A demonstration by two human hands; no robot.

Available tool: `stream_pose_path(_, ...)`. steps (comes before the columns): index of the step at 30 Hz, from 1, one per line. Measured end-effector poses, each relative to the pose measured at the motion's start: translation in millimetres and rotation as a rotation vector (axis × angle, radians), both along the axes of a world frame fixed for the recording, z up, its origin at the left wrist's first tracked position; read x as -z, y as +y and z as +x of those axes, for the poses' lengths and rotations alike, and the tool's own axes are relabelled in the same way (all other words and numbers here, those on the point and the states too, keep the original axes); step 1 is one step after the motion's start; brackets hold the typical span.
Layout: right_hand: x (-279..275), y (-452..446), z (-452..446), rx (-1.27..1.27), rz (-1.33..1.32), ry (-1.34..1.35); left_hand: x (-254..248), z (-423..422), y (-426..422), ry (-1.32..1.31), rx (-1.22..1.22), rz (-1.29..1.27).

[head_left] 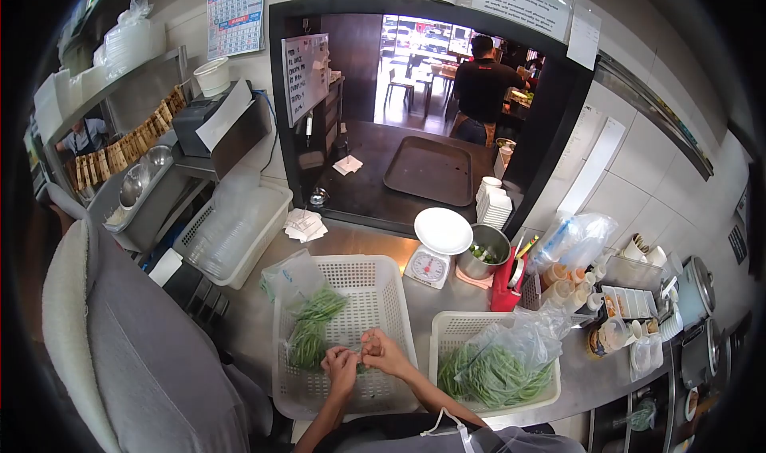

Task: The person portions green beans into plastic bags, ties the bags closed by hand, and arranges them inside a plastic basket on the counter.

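My left hand [341, 368] and my right hand [384, 352] are close together over a white perforated basket [369, 271], fingertips pinched. Whatever lies between their fingers is too small to make out. Just left of my hands, thin green vegetables [306, 344], like slender beans or stems, lie in this basket. More of them [323, 303] sit at the mouth of a clear plastic bag [292, 276] toward the back left. To the right, a second white basket [437, 325] holds a larger heap of the green strands [499, 373], partly covered by clear plastic [523, 333].
A kitchen scale [428, 268] with a white plate [444, 230] stands behind the baskets, beside a metal pot [488, 250]. Sauce bottles [562, 281] crowd the right. A brown tray [431, 171] lies on the pass counter; a person [481, 86] stands beyond.
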State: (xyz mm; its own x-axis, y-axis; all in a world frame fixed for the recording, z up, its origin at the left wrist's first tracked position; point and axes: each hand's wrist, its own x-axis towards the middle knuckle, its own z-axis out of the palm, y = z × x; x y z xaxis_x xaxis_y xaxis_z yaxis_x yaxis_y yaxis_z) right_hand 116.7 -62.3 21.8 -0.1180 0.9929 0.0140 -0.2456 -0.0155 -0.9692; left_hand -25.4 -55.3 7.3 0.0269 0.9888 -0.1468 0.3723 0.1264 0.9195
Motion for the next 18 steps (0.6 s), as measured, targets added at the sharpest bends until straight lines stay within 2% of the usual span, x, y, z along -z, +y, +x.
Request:
stream_pose_path(1, 0.7, -0.3, -0.8, 0.036, 0.006, 0.048, 1.6, 0.0, -0.1, 0.075, 0.02, 0.039)
stream_pose_path(4, 9.5, 3.6, -4.4, 0.123, -0.012, -0.399, 1.4, 1.3, 0.1, -0.127, -0.064, 0.024)
stream_pose_path(7, -11.9, -2.3, -14.3, 0.183, 0.078, -0.595, 14.5, -0.8, 2.5, -0.175, -0.079, 0.063)
stream_pose_path(10, -21.5, 1.5, -11.0, 0.109, -0.129, -0.452, 5.0, -1.5, 2.2, -0.195, -0.066, 0.122)
stream_pose_path(13, -6.8, 10.9, -2.9, 0.041, -0.194, -0.406, -12.7, -5.3, 0.6, 0.104, 0.023, 0.296)
stream_pose_path(16, -19.5, 16.9, 0.3, -0.035, -0.276, -0.441, -21.5, -10.1, 2.8, 0.23, 0.086, 0.379)
stream_pose_path(18, -22.1, 20.2, 3.6, -0.086, -0.317, -0.429, -23.5, -13.6, 2.0, 0.206, 0.102, 0.375)
